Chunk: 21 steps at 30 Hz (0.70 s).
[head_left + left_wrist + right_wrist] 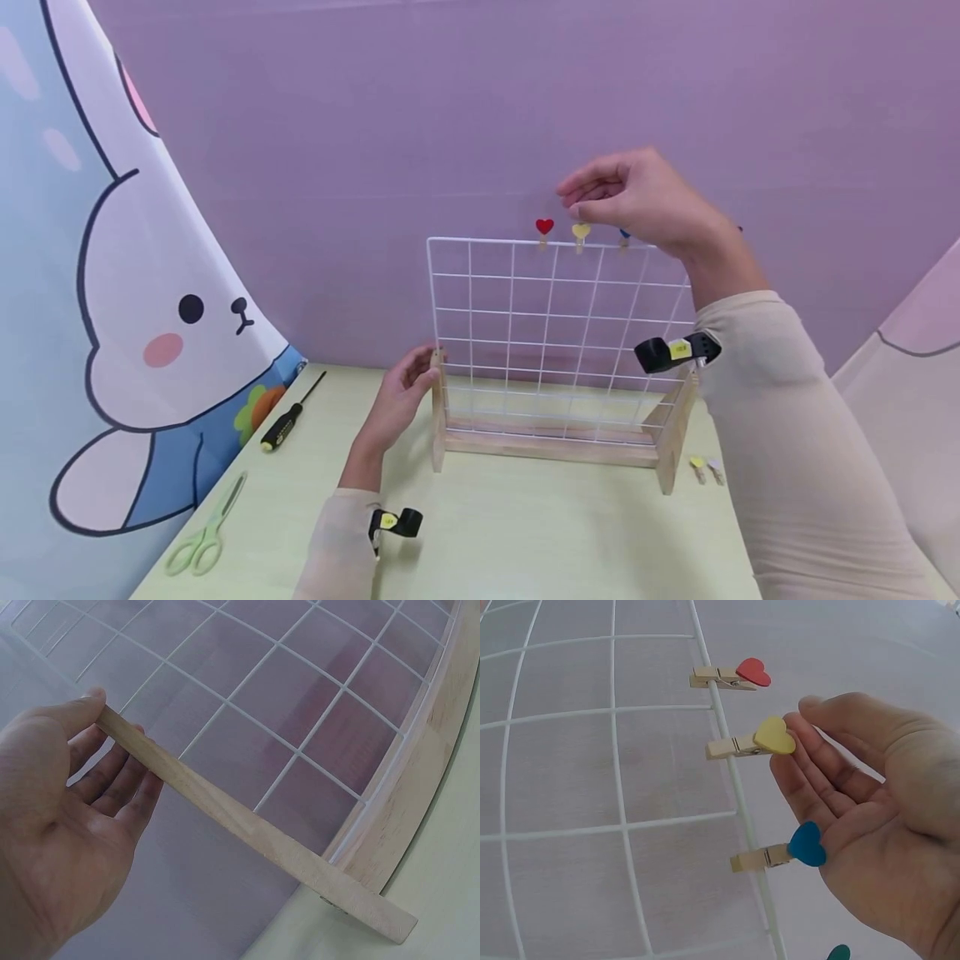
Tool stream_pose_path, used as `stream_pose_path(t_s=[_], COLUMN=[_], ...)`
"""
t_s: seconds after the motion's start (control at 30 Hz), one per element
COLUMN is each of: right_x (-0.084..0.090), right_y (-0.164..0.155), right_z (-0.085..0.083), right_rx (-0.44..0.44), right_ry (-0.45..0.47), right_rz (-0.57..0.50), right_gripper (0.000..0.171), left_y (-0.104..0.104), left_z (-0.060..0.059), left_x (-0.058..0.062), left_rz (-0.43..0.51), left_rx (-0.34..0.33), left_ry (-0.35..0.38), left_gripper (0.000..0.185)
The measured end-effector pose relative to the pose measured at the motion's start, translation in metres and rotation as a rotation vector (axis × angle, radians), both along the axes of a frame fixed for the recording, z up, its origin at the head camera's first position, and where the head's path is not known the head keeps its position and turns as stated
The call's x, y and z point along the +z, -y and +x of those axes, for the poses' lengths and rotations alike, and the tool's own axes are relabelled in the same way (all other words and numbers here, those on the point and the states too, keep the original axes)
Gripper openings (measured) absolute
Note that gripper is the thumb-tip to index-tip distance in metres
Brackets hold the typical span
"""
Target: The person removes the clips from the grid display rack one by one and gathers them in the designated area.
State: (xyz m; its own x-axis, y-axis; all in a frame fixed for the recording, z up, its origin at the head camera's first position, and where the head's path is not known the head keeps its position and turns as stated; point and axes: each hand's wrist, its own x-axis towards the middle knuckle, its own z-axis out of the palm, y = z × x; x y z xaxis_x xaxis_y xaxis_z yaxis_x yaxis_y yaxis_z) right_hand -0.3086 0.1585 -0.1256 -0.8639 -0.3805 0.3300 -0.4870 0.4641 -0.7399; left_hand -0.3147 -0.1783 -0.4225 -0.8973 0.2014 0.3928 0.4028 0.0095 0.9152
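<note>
Fingers (817, 772) loose, apart beside yellow clip (754, 741); left fingers (112, 776) straight against post (240, 825)

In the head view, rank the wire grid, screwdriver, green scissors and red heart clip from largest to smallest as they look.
1. Wire grid
2. Green scissors and screwdriver: similar length, and the scissors lie nearer, so unranked
3. Red heart clip

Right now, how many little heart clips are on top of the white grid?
4: red heart clip, yellow heart clip, blue heart clip, and a green one barely showing at the picture's edge. More may be hidden.
</note>
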Motion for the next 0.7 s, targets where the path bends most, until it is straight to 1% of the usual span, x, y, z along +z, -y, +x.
stream_pose_path(t_s=[0.17,0.3,0.5,0.7], right_x=[0.002,0.005,0.005,0.005], right_y=[0.003,0.008,0.017,0.019], right_z=[0.001,0.001,0.001,0.001], right_rx=[-0.023,-0.026,-0.008,-0.032], right_ry=[-0.015,-0.037,-0.004,-0.005], right_rz=[0.076,0.137,0.158,0.188], right_gripper=[0.032,0.031,0.030,0.027], left_y=[0.000,-0.001,-0.003,-0.004], left_z=[-0.001,-0.003,-0.005,-0.006], left_x=[0.000,-0.002,-0.003,-0.002], left_rz=[-0.002,-0.007,-0.011,-0.020], left_rx=[0.006,0.011,0.026,0.033], left_ry=[-0.001,-0.008,-0.009,-0.002], left_gripper=[0.046,0.048,0.047,0.047])
